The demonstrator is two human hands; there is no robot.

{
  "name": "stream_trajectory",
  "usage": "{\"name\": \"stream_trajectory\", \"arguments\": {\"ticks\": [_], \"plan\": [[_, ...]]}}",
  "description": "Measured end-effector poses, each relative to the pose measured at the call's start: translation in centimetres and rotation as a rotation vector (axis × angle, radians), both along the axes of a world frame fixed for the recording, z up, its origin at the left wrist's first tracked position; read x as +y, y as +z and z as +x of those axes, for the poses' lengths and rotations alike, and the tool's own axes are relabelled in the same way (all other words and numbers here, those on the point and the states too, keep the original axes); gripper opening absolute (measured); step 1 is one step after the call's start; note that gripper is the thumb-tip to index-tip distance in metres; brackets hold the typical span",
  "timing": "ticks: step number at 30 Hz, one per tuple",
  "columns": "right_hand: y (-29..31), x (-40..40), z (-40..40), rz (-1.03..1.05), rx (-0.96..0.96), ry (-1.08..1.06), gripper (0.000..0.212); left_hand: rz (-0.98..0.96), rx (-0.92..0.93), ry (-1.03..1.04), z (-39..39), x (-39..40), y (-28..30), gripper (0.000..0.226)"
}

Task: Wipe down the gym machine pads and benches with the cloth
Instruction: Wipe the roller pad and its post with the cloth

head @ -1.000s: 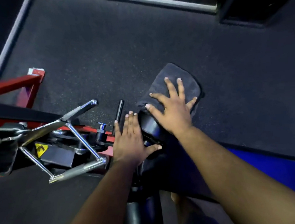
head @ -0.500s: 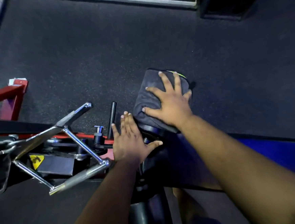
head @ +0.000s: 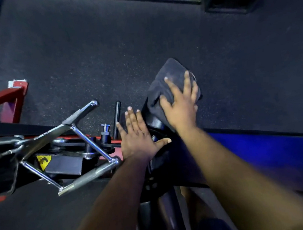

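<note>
Chrome V-shaped cable handle (head: 71,139) is hanging at 9 o'clock of the hands, clipped to a carabiner (head: 8,149) at the left edge. Red frame tubing (head: 4,98) is sitting at 10 o'clock on the speckled black rubber floor (head: 106,55). A black pin (head: 117,117) and a silver-topped adjustment knob (head: 105,132) are standing just beside the left hand's fingertips, between handle and pad. A yellow warning sticker (head: 44,162) is showing on a black block under the handle.

Dark grey cloth (head: 165,88) is lying draped over the black glossy pad (head: 153,119), bunched, one corner pointing to 12 o'clock. The right hand (head: 181,105) is pressing flat on the cloth, fingers spread and straight, somewhat blurred. The left hand (head: 137,136) is resting flat against the pad's left side, fingers straight and together, thumb stretched to 3 o'clock under the pad.

Blue padding (head: 269,151) is lying at 4 o'clock beneath the right forearm.
</note>
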State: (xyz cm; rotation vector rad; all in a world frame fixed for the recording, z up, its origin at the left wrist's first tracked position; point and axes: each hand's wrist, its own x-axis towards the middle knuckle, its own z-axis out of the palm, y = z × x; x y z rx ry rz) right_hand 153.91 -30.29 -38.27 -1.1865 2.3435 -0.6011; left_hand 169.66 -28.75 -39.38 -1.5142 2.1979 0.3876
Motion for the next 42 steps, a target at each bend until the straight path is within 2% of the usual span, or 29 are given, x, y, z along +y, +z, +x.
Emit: {"name": "stream_trajectory", "arguments": {"ticks": [5, 7, 9, 12, 15, 17, 19, 21, 23, 26, 29, 31, 33, 37, 39, 42], "plan": [[-0.5, 6.9, 3.4, -0.045, -0.035, 0.086, 0.058, 0.034, -0.095, -0.037, -0.1, -0.3, -0.1, 0.115], [-1.2, 5.6, 1.9, -0.042, 0.002, 0.128, 0.062, 0.04, -0.074, -0.021, 0.0, -0.2, -0.3, 0.122], [-1.7, 2.1, -0.5, -0.067, -0.066, 0.04, 0.066, 0.028, -0.035, -0.003, 0.1, -0.1, -0.3, 0.135], [-2.1, -0.5, -2.0, -0.117, -0.232, -0.184, 0.064, 0.036, 0.001, 0.002, 0.1, 0.1, -0.2, 0.139], [-2.9, 3.7, 1.2, -0.301, -0.388, -0.36, 0.068, 0.011, -0.002, 0.002, -0.1, -0.1, -0.1, 0.135], [-3.4, 7.2, 3.8, -0.273, -0.496, -0.408, 0.07, 0.011, -0.007, -0.006, 0.0, 0.0, -0.1, 0.13], [-3.2, 7.6, 4.1, -0.25, -0.515, -0.387, 0.07, 0.006, -0.009, -0.004, 0.1, 0.1, -0.3, 0.129], [-2.8, 4.5, 2.0, -0.262, -0.426, -0.37, 0.064, 0.003, -0.009, 0.003, 0.1, 0.0, -0.2, 0.135], [-1.7, 0.3, -0.5, -0.172, -0.319, -0.34, 0.061, -0.004, -0.009, 0.01, 0.0, 0.0, -0.3, 0.142], [0.2, -0.7, -0.2, 0.003, -0.071, -0.127, 0.056, 0.017, -0.01, 0.034, 0.0, -0.1, -0.1, 0.145], [0.9, 4.0, 3.9, 0.019, 0.127, 0.204, 0.055, 0.02, -0.018, -0.015, 0.2, -0.4, -0.9, 0.115], [0.2, 4.5, 3.6, 0.043, 0.144, 0.311, 0.051, 0.041, -0.024, -0.024, 0.3, -0.2, -0.9, 0.112], [-0.1, 0.9, 1.0, 0.081, 0.205, 0.364, 0.047, 0.043, -0.063, -0.008, 0.2, 0.0, -0.9, 0.129], [0.8, -6.0, -1.1, 0.219, 0.251, 0.304, 0.043, 0.0, -0.025, 0.051, -0.1, 0.0, -0.4, 0.145], [1.4, -4.2, 0.4, 0.205, 0.287, 0.331, 0.047, 0.033, -0.045, 0.052, -0.2, -0.2, -0.3, 0.142], [1.7, 2.5, 3.1, 0.089, 0.16, 0.357, 0.047, 0.065, -0.047, 0.01, -0.1, -0.6, -0.7, 0.115]]}}
